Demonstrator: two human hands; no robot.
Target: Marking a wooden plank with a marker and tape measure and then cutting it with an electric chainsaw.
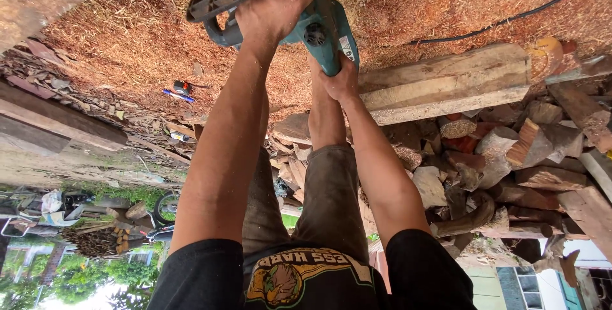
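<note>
A teal electric chainsaw (324, 29) with a dark grey hand guard is held low over ground covered in reddish sawdust (140, 36). My left hand (273, 18) grips its front handle just behind the guard. My right hand (339, 82) holds the rear end of the saw's body. Both arms reach straight down past my legs in brown shorts. The saw's bar and chain are hidden beyond the top edge. A thick pale wooden beam (446, 83) lies right beside my right hand.
A heap of split logs and offcuts (510, 169) fills the right side. Across the sawdust at top right runs a black cable (510, 15). Small hand tools (182, 88) lie at left, near planks (57, 125). A wheel (166, 206) and stacked branches show behind me.
</note>
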